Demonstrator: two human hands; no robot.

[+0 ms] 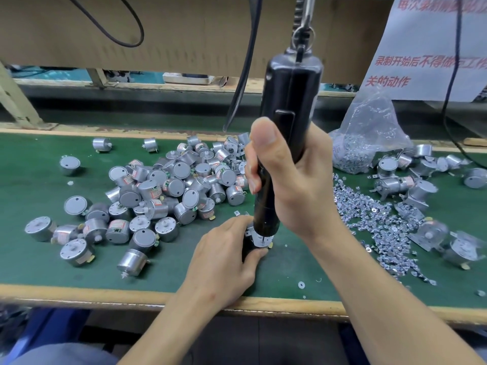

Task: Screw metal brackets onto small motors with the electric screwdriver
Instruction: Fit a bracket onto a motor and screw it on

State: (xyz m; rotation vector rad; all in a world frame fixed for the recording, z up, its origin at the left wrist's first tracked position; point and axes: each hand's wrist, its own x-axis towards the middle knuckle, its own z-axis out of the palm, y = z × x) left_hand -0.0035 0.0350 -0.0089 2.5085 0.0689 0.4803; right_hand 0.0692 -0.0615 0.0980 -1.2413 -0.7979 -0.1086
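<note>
Motor (248,246) in left hand (224,259), screwdriver (290,88) atop

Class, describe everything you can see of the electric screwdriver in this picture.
The electric screwdriver is a black, glossy, plastic-looking cylinder, held nearly upright. A metal ring and clip hang it from above, and a dark cable hangs beside it. The right hand grips its lower body; its thin bit points down onto the bracketed motor held by the left hand.
</note>
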